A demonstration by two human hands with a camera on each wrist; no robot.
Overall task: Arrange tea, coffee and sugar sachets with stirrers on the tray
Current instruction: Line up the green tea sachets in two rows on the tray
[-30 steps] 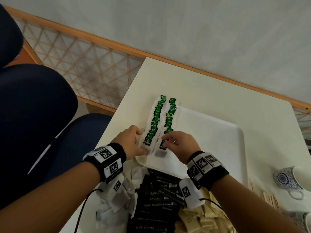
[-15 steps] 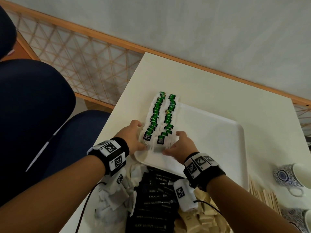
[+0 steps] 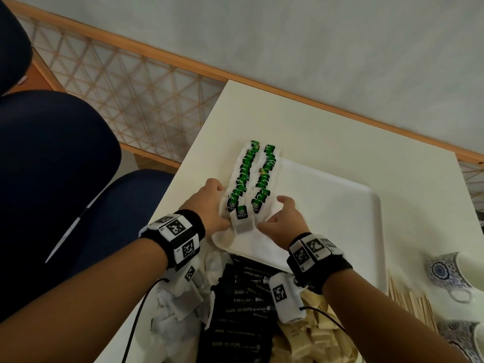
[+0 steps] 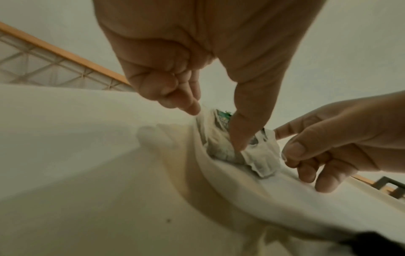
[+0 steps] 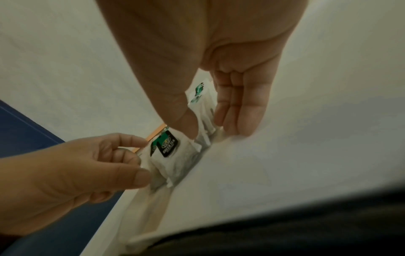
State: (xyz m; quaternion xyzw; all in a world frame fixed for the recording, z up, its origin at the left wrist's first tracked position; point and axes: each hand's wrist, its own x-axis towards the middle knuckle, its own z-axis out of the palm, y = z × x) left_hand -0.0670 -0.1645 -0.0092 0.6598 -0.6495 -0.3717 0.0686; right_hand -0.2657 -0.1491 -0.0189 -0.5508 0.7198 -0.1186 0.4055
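Two rows of green-tagged tea bags (image 3: 259,174) lie along the left side of the white tray (image 3: 327,205). One more tea bag (image 3: 242,218) lies at the near end, between the rows. My left hand (image 3: 214,205) is on the left of the rows; its thumb and forefinger pinch that near tea bag (image 5: 168,155). My right hand (image 3: 272,213) is on the right. In the right wrist view the right hand (image 5: 208,121) pinches the near end of the right row between thumb and straight fingers. The left wrist view shows my left hand (image 4: 215,128) with its thumb on the bags.
Near me lie black coffee sachets (image 3: 246,310), beige sugar sachets (image 3: 314,341) and loose white tea bags (image 3: 180,305). Wooden stirrers (image 3: 411,297) and patterned cups (image 3: 450,273) are at the right. A blue chair (image 3: 52,166) stands past the table's left edge.
My right hand has come off the top of the right row and moved to its right side. A tea bag now lies between the two rows at their near end.
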